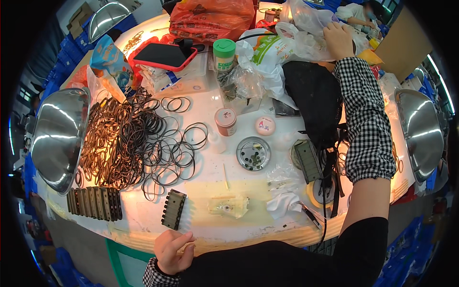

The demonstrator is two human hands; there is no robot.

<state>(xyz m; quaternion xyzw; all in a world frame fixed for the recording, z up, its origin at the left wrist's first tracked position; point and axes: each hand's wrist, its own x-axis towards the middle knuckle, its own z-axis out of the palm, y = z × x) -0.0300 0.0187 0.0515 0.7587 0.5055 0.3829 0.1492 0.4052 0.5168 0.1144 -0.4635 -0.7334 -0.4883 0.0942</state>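
My left hand (173, 249) rests at the near table edge, fingers loosely curled, holding nothing; a dark ribbed comb-like part (173, 209) lies just above it. My right hand (338, 39), in a black-and-white checked sleeve, reaches far across the table and grips a clear plastic bag (306, 19) among the bags at the back. A large heap of black and brown rubber rings (129, 141) covers the table's left side. A row of similar dark parts (94, 203) is lined up at the near left edge.
Steel bowls stand at the left (57, 136), right (423, 131) and back left (109, 16). An orange bag (210, 16), a red-cased phone (162, 55), a green-capped jar (224, 53), a small metal dish (253, 153), a tape roll (321, 193) and a black cloth (318, 103) crowd the table. Another person sits at the far right.
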